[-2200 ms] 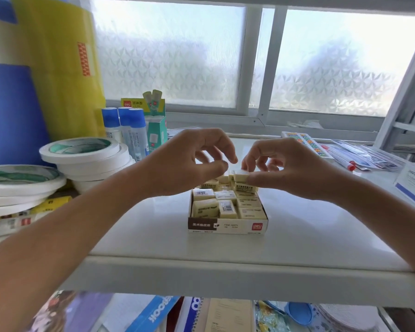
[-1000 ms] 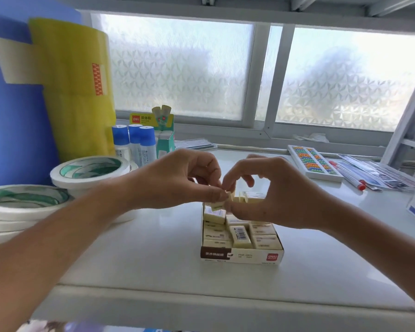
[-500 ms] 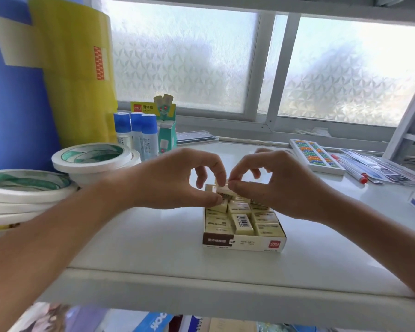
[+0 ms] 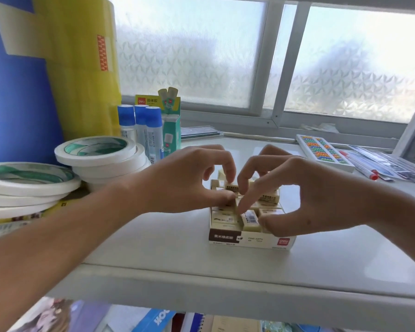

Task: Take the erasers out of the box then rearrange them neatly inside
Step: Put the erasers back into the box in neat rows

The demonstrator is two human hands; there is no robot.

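Erasers (image 4: 249, 220): cream, wrapped, crooked in box (image 4: 249, 240) | left hand (image 4: 185, 185) pinches one | right hand (image 4: 304, 200) fingers curled among them, grip unclear

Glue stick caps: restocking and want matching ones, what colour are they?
Blue, on all three glue sticks behind the tape rolls; the head view shows them plainly.

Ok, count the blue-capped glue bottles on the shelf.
3: the glue bottles stand side by side behind the tape rolls, left, middle, right. More may be hidden.
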